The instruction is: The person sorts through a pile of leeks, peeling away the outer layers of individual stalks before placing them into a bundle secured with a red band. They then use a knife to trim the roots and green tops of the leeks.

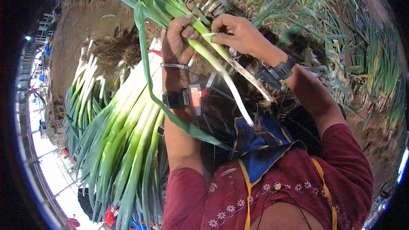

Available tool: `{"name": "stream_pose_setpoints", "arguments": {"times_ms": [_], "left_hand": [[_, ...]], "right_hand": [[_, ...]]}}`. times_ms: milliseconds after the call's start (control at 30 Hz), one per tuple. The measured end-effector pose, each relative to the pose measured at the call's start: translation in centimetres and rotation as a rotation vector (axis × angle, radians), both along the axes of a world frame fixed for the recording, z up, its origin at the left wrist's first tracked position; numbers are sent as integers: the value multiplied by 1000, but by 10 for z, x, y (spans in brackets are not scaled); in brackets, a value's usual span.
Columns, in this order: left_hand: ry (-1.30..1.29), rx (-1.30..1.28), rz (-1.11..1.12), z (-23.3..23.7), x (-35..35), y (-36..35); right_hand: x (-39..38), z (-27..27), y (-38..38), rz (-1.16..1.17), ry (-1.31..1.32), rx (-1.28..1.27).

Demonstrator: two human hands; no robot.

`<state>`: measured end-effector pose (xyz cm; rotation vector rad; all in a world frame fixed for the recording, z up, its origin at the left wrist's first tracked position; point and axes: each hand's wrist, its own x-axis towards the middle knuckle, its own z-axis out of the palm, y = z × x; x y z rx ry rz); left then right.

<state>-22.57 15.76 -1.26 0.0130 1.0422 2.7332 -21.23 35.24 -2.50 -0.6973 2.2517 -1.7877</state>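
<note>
Two long green onions (226,74) hang across my front, one with a clean white stem end and the other with a browner, dirtier one. My left hand (178,36) is wrapped round their green upper stems. Close to its right, my right hand (238,35) pinches the upper stem of the browner onion between thumb and fingers. Their leaves run to the upper left, and one long leaf (147,68) droops past my left forearm.
A large bundle of cleaned green onions (132,123) lies at the left, with a smaller bundle (87,85) behind it. Piles of leaves and peelings (294,0) spread at the upper right. More onions (383,72) lie at the far right on brown soil (70,38).
</note>
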Motion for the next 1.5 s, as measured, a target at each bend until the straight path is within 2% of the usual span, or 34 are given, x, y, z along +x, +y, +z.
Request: {"name": "stream_pose_setpoints", "arguments": {"times_ms": [67, 167, 267, 367, 500, 600, 633, 733, 867, 933, 1000, 1100, 1167, 1233, 1300, 1367, 1400, 1433, 1467, 1500], "left_hand": [[-10, -41, 9, 0, -2, -5], [-20, -69, 13, 2, 0, -3], [-30, -71, 22, 3, -1, -1], [-29, -39, 21, 2, -3, -5], [-9, 30, 35, 1, -4, -16], [-14, -27, 98, 5, -6, -13], [-24, -66, 138, 6, -5, -11], [14, 6, 210, 3, -14, -38], [27, -17, 292, -1, -13, -59], [62, -25, 299, 4, -10, -67], [65, -33, 368, 1, -11, -82], [73, -71, 442, 11, -5, -80], [87, -84, 494, 7, -6, -81], [188, -28, 461, -1, -12, -101], [150, -53, 548, 9, -6, -111], [100, -49, 591, 5, -5, -103], [100, -63, 575, 6, -8, -93], [98, -78, 557, 7, -10, -81], [92, -96, 532, 7, -11, -72], [88, -89, 500, 7, -14, -64]], "right_hand": [[6, 5, 6, 33, 91, 71], [10, 5, 20, 141, 329, 48], [17, 13, 29, 181, 398, -88], [29, 12, 33, 242, 231, -182], [45, 24, 50, 269, -144, -296], [38, 13, 64, 298, -161, -398], [42, 24, 68, 223, -188, -273], [48, 13, 88, 248, -119, 4], [56, 10, 116, 239, 139, 305], [61, 6, 136, 250, 174, 535], [63, -27, 172, 289, 297, 768], [59, -94, 250, 202, 196, 949], [53, -134, 312, 66, 254, 1253], [52, -175, 393, 59, 47, 1481], [52, -163, 399, -84, 125, 1448], [59, -135, 365, -210, 81, 1497], [42, -140, 349, -187, 203, 1386], [28, -127, 305, -233, 313, 1081], [20, -126, 262, -346, 274, 825], [14, -102, 215, -279, 243, 711]]}}
